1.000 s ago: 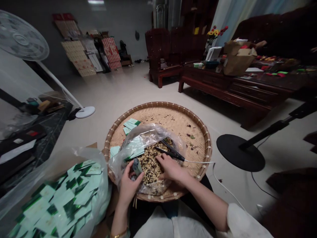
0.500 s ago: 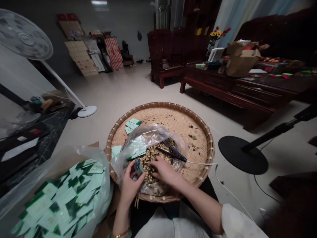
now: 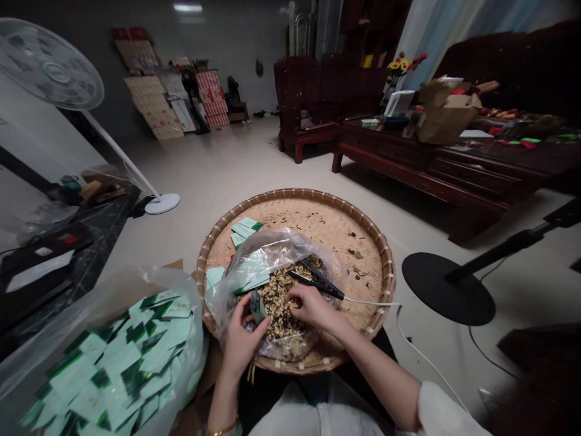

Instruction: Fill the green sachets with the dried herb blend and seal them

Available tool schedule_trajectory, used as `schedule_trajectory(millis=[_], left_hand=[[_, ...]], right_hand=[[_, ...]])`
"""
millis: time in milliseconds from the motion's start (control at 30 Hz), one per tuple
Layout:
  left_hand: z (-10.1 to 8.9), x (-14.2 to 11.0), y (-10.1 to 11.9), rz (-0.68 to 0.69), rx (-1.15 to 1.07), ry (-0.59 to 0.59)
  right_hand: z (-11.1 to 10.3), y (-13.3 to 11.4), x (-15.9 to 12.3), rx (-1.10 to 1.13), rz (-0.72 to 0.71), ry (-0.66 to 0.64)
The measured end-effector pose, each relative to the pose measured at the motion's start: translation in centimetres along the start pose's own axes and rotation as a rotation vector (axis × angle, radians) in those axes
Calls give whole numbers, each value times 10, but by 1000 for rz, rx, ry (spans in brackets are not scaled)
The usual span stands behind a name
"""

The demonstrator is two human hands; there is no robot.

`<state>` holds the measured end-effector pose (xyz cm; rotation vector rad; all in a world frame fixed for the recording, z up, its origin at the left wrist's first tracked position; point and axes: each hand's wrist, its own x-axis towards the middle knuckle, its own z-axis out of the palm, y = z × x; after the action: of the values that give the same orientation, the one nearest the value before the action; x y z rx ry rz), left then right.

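My left hand (image 3: pixel 242 333) is closed around a small green-and-dark packet (image 3: pixel 258 307), held upright between thumb and fingers. My right hand (image 3: pixel 313 309) has its fingertips pinched together over the loose dried mix (image 3: pixel 279 297), pale and dark bits like chopped herbs; whether anything is between them is hidden. The mix lies in an open clear plastic bag (image 3: pixel 267 241) on a round woven bamboo tray (image 3: pixel 363 212). Just beyond the right hand, a black tong-shaped tool (image 3: pixel 320 281) with a white cord rests on the mix. Flat pale green packets (image 3: pixel 246 227) lie on the tray's left side.
A big clear bag of green packets (image 3: pixel 113 363) stands at the left. Behind it is a white floor fan (image 3: pixel 162 204). A black round stand base (image 3: pixel 448 287) sits right of the tray, near the white cord (image 3: pixel 426 351). A dark wooden table (image 3: pixel 436 172) stands beyond.
My right hand has lifted slightly and moved right across the mix, its fingers drawn closer together. My left hand keeps the packet, now turned a little more upright. The view has shifted slightly.
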<state>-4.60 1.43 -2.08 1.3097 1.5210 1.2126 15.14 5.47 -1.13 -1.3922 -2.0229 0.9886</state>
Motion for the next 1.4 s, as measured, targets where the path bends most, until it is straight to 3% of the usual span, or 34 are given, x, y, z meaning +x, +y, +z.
schedule_trajectory(millis=[200,433,533,667,800,900,1167,1400], left_hand=[[9,1,12,105,84,-58],[19,9,23,221,160,-97],[23,11,24,257,222,-107],[27,11,21,307,266,-144],[28,10,19,339,284,-169],[27,10,21,358,292,-182],[26,11,23,339,321,-182],[29,12,18,304,258,-119]], right_hand=[[-22,6,4,197,100,79],[-64,-15,0,489,89,-124],[-87,-29,0,426,-6,-275],[-107,-45,9,175,-124,-485],[-109,-56,27,-57,-233,-609],[-105,-60,38,-167,-231,-639],[-98,-65,45,-270,-226,-539],[-84,-73,34,-275,-327,-289]])
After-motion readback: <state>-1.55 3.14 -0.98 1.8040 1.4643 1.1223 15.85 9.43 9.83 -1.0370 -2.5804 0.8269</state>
